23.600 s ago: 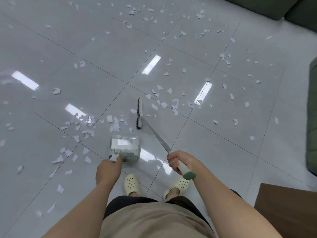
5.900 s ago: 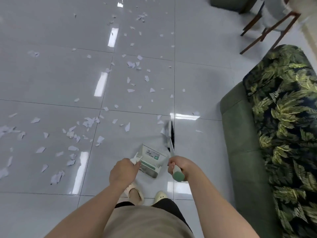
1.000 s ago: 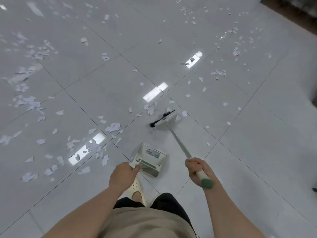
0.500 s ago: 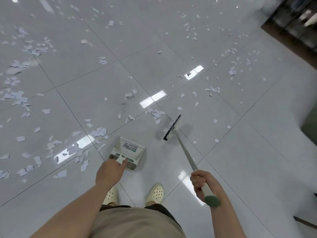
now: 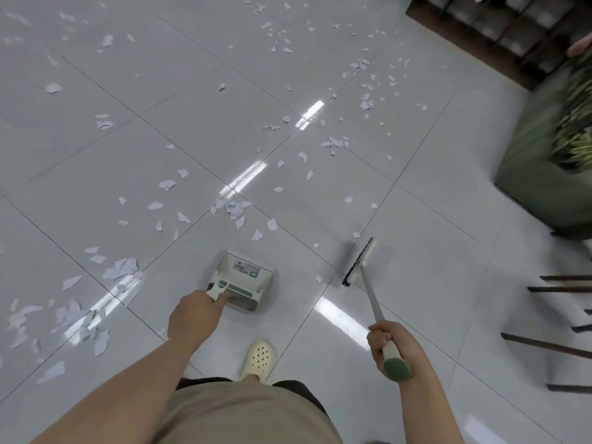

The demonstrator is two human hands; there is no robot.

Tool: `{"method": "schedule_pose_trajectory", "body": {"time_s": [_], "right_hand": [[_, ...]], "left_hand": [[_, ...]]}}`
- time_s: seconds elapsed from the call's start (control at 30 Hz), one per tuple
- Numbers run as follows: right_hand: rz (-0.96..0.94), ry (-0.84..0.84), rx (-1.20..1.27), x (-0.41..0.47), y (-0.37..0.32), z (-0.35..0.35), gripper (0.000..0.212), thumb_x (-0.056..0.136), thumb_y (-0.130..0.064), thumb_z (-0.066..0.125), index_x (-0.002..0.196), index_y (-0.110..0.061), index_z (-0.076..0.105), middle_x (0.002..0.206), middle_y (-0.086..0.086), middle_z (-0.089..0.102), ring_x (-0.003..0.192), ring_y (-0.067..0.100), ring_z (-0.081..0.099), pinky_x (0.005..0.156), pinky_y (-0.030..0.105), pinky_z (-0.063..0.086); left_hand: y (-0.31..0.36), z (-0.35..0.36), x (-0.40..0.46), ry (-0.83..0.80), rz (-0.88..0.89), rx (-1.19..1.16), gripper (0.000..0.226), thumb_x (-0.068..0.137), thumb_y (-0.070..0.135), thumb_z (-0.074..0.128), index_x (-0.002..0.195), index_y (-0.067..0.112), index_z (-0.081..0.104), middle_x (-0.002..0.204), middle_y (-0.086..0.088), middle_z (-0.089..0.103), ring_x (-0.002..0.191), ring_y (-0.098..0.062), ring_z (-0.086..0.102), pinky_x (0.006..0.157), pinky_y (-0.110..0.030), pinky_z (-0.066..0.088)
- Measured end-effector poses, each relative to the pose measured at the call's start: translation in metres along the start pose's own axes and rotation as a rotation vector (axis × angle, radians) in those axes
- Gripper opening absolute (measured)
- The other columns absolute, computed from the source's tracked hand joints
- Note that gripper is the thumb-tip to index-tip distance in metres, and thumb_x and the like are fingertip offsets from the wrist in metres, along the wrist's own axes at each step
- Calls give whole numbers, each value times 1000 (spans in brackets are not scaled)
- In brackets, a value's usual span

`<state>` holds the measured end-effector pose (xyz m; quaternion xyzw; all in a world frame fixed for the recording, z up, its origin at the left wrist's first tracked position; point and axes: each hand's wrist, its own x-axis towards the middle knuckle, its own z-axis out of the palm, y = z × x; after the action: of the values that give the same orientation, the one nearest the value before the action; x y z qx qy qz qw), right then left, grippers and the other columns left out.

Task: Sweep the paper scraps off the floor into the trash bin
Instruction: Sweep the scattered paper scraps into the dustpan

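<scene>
Broom (image 5: 358,262) farther right — hands (image 5: 192,317) gripping

Glossy grey tiled floor (image 5: 416,219); green sofa (image 5: 541,161) right, dark shelf (image 5: 499,30) behind.

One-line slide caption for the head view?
Left hand holds dustpan on tiled floor; right hand grips broom; paper scraps lie ahead.

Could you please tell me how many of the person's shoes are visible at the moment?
1: a cream perforated shoe on the floor just behind the dustpan. The other foot is probably hidden below the person's body.
</scene>
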<state>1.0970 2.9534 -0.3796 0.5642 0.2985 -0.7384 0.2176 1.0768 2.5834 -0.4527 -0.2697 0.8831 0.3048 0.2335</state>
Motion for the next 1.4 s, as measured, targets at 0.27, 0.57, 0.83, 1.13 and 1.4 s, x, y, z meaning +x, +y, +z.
{"method": "schedule_pose_trajectory", "body": {"time_s": [0.27,0.57,0.83,1.13,1.4], "right_hand": [[45,177,-176,21,-3,-9,22,84,6,48,82,-15,40,57,-2,36,32,8,38,31,16,33],[190,45,-419,48,47,88,17,87,3,49,76,-10,47,59,3,45,35,9,44,33,17,39],[338,-202,-414,112,25,190,31,81,8,52,82,-16,33,56,-2,34,34,8,37,30,17,35],[399,-522,-114,112,-45,205,60,60,20,68,79,-21,28,56,-5,31,32,6,36,31,15,36],[301,-342,-111,81,-32,148,56,55,16,68,74,-20,30,55,-7,27,33,5,31,30,16,32]], "left_hand": [[30,32,-2,-51,21,42,55,96,60,59,68,13,58,65,-3,64,61,-21,62,53,-28,41],[-4,12,-12,-31,-79,0,59,94,65,57,63,15,52,57,2,57,55,-17,58,52,-28,38],[-34,-7,-32,93,-206,-31,59,95,64,57,61,16,50,58,3,56,55,-14,55,51,-28,36],[-28,-19,-16,148,-268,-5,57,96,64,54,68,15,54,72,5,63,62,-13,57,53,-28,38],[-12,-24,34,137,-250,-164,61,96,57,58,62,7,54,55,-4,59,58,-23,61,57,-32,46]]}}
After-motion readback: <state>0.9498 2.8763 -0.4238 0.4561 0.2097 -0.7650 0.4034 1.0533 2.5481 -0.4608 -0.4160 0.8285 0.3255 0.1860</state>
